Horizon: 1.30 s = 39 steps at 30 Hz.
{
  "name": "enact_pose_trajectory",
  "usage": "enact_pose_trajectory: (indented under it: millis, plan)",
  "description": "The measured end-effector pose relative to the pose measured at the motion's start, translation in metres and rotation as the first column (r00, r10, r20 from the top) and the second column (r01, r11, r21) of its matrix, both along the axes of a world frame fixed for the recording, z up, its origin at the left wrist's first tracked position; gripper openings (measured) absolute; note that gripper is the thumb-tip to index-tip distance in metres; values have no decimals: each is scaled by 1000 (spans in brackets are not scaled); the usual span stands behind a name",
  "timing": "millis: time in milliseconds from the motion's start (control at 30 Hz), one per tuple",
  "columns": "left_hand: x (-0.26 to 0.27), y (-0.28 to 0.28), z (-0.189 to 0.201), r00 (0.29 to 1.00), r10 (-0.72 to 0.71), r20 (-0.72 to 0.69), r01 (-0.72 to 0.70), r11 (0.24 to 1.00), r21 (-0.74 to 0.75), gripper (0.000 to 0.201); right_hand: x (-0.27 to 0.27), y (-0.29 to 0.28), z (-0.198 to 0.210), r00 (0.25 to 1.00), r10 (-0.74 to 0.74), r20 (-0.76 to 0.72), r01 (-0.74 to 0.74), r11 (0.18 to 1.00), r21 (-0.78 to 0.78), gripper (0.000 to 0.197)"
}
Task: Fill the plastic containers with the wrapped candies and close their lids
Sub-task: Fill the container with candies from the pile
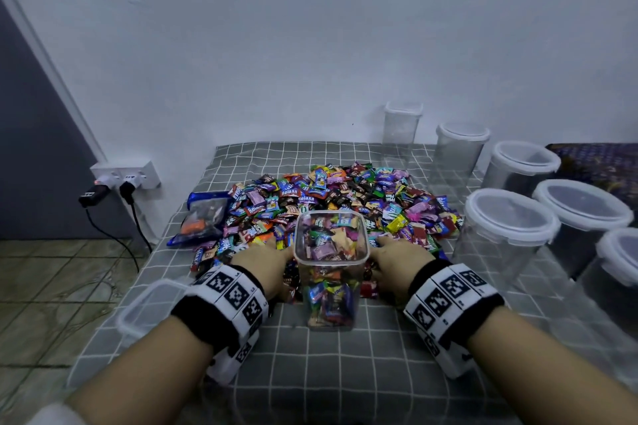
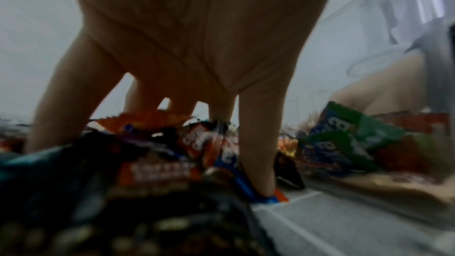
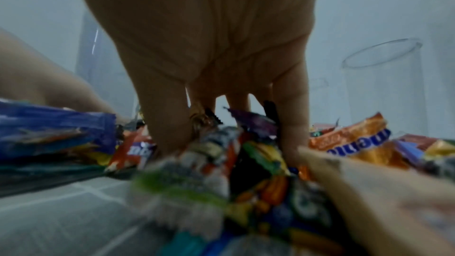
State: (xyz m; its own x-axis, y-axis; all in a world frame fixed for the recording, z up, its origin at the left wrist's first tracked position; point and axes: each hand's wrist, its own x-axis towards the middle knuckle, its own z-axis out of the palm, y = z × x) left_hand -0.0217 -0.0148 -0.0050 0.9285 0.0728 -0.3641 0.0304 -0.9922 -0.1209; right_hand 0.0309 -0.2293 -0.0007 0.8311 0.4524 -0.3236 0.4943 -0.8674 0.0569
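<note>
Both hands spread | left hand (image 1: 263, 260), right hand (image 1: 397, 257) apparently raking candies (image 1: 345, 190)

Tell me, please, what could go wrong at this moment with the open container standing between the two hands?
1. The tall open container stands on soft checked cloth, close between the left hand and right hand; a nudge might tip it.
2. Both hands dig into the candy pile; wrappers may slide off the cloth's edge.

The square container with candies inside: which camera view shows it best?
The head view: the square container stands whole between both hands, open and nearly full. The left wrist view shows only a blurred clear wall at the right edge; the right wrist view shows only a blurred part at the left.
</note>
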Motion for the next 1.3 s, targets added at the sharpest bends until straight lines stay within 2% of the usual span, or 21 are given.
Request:
enact_pose_trajectory:
  millis: [167,233,467,667,900,1067,1200,1300]
  plan:
    - [-3,-4,10,987,-3,163,8,1000,-30,29,2,0,6,999,13,38,-14,999,47,40]
    - [-3,-5,12,980,17,199,-7,999,-47,20,1,-1,8,998,3,58,-8,997,82,34]
    - [-1,-3,8,949,71,307,-59,997,-50,19,0,-2,13,996,-57,74,46,989,138,34]
    - [0,3,7,909,118,401,-66,988,-141,28,-2,-3,16,987,-103,123,77,976,204,31]
    - [-3,8,7,853,141,502,-27,973,-227,35,-4,-12,19,961,-180,209,89,918,386,20]
    - [-8,8,11,817,183,546,-9,952,-306,34,-8,-17,27,925,-273,264,68,802,594,13]
    - [-14,8,20,789,265,554,-10,908,-419,35,-16,-17,47,893,-330,305,-39,619,784,9]
    - [-18,7,32,751,312,582,23,868,-495,27,-25,-13,71,897,-330,294,-108,482,869,11]
